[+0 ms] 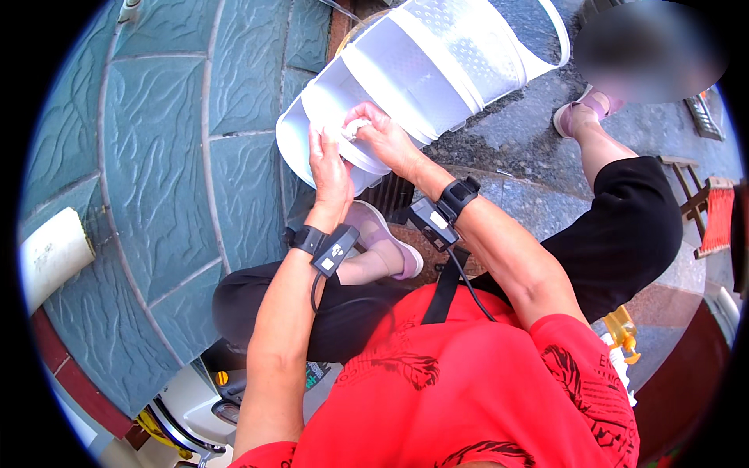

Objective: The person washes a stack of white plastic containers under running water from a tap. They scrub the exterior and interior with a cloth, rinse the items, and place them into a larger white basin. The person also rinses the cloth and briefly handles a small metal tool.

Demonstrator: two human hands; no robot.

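Red T-shirt [460,374] is closest to camera, fills bottom centre. Both forearms reach past it toward a white plastic tiered rack [406,70], which slants from upper right down to its rounded end tier near the hands.

Right hand [386,143]: fingers curled in, closed on a small crumpled white wad [355,129]. Wad is pinched at the fingertips, part of it sticking out on the side toward the left hand. Looks like cloth or tissue; can't tell which. It's over the rack's end tiers; glare on the white plastic hides whether it touches the surface.

Left hand [331,175]: fingers nearly straight, pointing away from the body, just left of the wad, at the rack's end tier. Can't tell how wide they're spread, or if they grip the tier's edge or just rest on it.

Markings: shirt carries black leaf-like prints with dark lettering, part of it lost in folds. Left wrist unit [335,249] has a pale label with dark marks, too small to read. Right wrist unit [433,222] shows a whitish label, washed out. Light and green lettering on a dark panel [316,374] right beside the left forearm, partly covered.
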